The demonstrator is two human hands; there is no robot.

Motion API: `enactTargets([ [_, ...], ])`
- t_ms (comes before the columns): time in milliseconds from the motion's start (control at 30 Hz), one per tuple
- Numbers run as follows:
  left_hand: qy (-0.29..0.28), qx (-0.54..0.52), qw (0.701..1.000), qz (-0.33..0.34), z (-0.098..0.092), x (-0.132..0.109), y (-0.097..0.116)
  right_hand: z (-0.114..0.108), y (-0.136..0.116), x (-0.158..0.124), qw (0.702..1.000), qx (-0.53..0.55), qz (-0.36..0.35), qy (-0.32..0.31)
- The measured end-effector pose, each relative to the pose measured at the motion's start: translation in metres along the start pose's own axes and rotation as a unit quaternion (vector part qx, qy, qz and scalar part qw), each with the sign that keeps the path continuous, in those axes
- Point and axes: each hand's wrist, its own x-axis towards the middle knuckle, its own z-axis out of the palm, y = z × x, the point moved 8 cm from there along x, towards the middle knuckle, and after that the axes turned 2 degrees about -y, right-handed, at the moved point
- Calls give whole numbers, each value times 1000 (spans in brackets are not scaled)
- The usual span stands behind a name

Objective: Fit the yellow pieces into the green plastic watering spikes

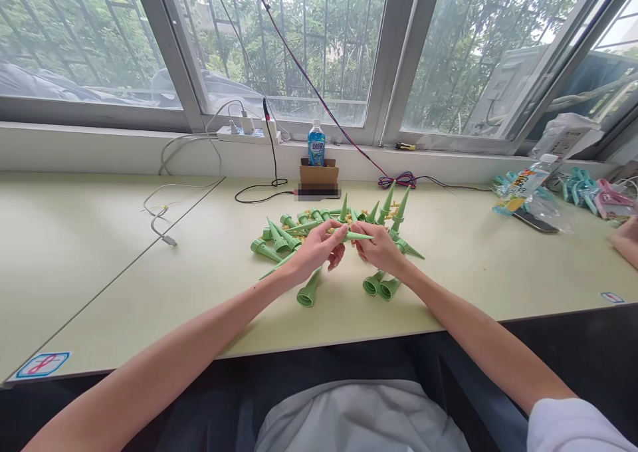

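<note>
My left hand [321,246] is closed on a green plastic watering spike [357,236], whose pointed end reaches toward the right. Close against it, my right hand [377,244] has its fingers curled and pinched; what lies in them is hidden. Around and behind both hands spreads a pile of similar green spikes [283,242], some lying flat and some standing point up, with small yellow pieces [393,207] among them. Nearer the table's front edge lie a single spike [307,295] and a pair of spikes [373,284], their hollow threaded ends facing me.
A blue-labelled bottle [316,145] stands behind a small cardboard box [326,173]. Cables and a power strip [242,133] run along the sill. To the right are a tilted drink bottle [526,185], a dark phone [535,221], bagged items and another person's hand [626,240].
</note>
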Motion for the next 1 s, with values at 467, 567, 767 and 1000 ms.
enactTargets([
  [467, 6, 115, 992, 49, 0, -4, 9, 1, -1, -1, 1000, 6, 0, -29],
  [567, 7, 136, 989, 56, 1, -5, 10, 1, -1, -2, 999, 9, -6, -32],
  [767, 4, 160, 986, 52, 2, -6, 12, 2, -2, -1, 999, -6, -12, -37],
  [1000, -1, 171, 984, 54, 2, -6, 11, 1, -3, -1, 999, -18, -12, -41],
])
